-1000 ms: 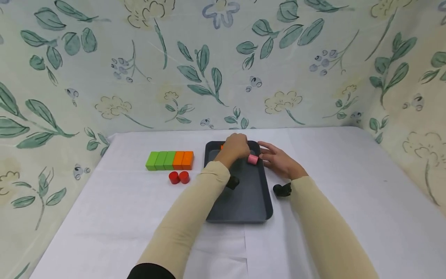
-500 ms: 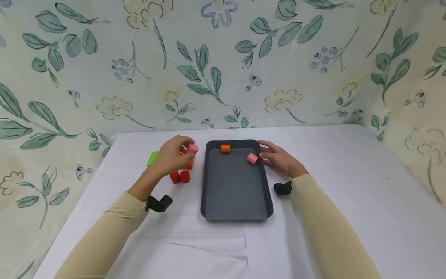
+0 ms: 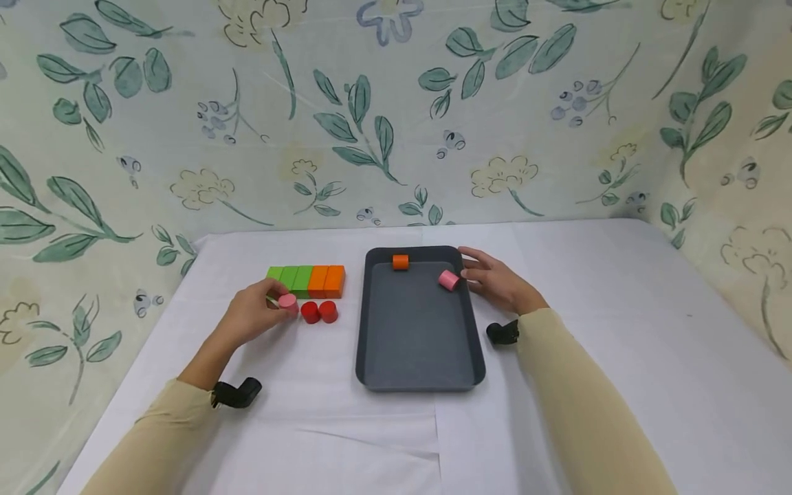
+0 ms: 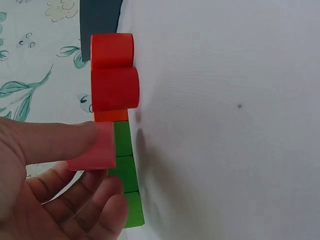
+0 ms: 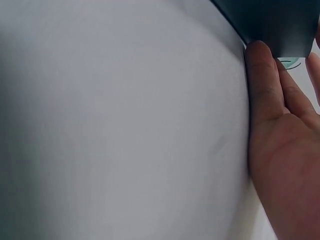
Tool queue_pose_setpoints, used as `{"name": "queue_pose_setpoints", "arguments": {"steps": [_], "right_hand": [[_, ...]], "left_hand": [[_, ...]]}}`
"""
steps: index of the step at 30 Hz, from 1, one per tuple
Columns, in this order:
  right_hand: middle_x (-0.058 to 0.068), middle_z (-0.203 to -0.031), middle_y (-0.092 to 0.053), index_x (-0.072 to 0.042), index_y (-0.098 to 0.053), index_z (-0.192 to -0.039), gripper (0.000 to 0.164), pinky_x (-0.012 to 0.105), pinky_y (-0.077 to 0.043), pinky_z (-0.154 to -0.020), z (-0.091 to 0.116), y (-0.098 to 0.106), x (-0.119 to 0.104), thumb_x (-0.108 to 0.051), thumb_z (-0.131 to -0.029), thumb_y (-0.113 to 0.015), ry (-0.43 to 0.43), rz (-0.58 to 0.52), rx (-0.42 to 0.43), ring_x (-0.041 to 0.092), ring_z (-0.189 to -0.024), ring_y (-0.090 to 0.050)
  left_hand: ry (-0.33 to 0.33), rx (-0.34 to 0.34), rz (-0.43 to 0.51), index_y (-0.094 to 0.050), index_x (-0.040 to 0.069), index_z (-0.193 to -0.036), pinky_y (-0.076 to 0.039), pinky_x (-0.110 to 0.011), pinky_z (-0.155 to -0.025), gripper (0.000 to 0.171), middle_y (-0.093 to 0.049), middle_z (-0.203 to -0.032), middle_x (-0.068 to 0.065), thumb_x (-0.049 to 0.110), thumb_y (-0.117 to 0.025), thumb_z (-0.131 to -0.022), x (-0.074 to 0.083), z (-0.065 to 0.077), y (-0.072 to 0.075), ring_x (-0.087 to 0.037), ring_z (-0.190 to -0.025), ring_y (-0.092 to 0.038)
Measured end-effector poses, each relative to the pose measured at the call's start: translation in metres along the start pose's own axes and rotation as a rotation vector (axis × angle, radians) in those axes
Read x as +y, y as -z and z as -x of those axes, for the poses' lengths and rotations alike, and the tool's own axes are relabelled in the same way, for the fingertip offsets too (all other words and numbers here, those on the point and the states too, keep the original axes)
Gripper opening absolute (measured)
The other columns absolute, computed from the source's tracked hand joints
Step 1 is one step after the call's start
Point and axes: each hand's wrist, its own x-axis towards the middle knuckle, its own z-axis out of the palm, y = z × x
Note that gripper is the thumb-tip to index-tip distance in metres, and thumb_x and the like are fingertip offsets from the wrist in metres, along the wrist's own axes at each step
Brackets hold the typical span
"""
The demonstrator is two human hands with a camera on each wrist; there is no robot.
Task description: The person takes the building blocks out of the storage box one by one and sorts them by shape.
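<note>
My left hand (image 3: pixel 252 313) pinches a pink cylinder block (image 3: pixel 288 304) between thumb and fingers, just left of two red cylinder blocks (image 3: pixel 319 312) that stand side by side. In the left wrist view the thumb lies across the pink cylinder block (image 4: pixel 102 150). Behind it runs a row of green blocks (image 3: pixel 287 276) and two orange blocks (image 3: pixel 326 280). My right hand (image 3: pixel 495 282) rests at the right rim of a dark grey tray (image 3: pixel 421 344). Its fingers (image 5: pixel 264 85) lie extended against the tray's side in the right wrist view.
Inside the tray, an orange cylinder (image 3: pixel 400 262) lies near the far edge and another pink cylinder (image 3: pixel 448 280) near the right wall. A white cloth (image 3: pixel 594 289) covers the table. Behind it hangs a floral curtain (image 3: pixel 396 137).
My left hand has left the tray's far end, travelling left and then nearer, with the pink cylinder block in its fingers, to beside the red ones. The right hand has stayed at the rim.
</note>
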Motion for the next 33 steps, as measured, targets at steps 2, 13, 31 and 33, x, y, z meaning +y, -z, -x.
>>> {"name": "queue_pose_setpoints", "arguments": {"steps": [2, 13, 31, 33], "right_hand": [[0.010, -0.168, -0.014, -0.025, -0.016, -0.160, 0.068, 0.049, -0.020, -0.125, 0.000, 0.000, 0.000, -0.012, -0.101, -0.048, -0.003, 0.003, 0.002, 0.031, -0.154, -0.021], [0.012, -0.168, -0.012, -0.021, -0.015, -0.160, 0.069, 0.049, -0.020, -0.126, 0.002, 0.000, -0.002, -0.009, -0.101, -0.047, 0.008, -0.030, -0.016, 0.032, -0.155, -0.019], [0.011, -0.168, -0.012, -0.023, -0.015, -0.160, 0.068, 0.050, -0.021, -0.125, 0.002, 0.002, 0.000, -0.011, -0.101, -0.048, 0.009, -0.020, -0.012, 0.032, -0.155, -0.019], [0.011, -0.168, -0.013, -0.023, -0.015, -0.160, 0.069, 0.050, -0.021, -0.125, 0.001, 0.003, -0.001, -0.010, -0.101, -0.048, 0.014, -0.027, -0.018, 0.031, -0.155, -0.020]], "left_hand": [[0.027, -0.011, 0.013, -0.055, 0.002, -0.121, -0.057, -0.038, -0.084, 0.041, -0.061, -0.122, -0.021, 0.022, -0.071, -0.089, -0.004, -0.003, -0.003, -0.033, -0.105, -0.059], [0.060, -0.051, 0.059, -0.056, 0.001, -0.118, -0.053, -0.035, -0.082, 0.041, -0.061, -0.119, -0.021, 0.016, -0.075, -0.085, -0.006, -0.007, -0.012, -0.030, -0.101, -0.058], [0.085, -0.032, -0.038, -0.054, 0.002, -0.129, -0.056, -0.041, -0.086, 0.052, -0.060, -0.127, -0.021, 0.025, -0.074, -0.087, 0.011, 0.002, -0.006, -0.032, -0.102, -0.058], [0.054, -0.011, -0.087, -0.054, 0.002, -0.131, -0.057, -0.043, -0.087, 0.053, -0.060, -0.129, -0.021, 0.025, -0.072, -0.088, 0.024, 0.005, 0.003, -0.033, -0.104, -0.059]]}}
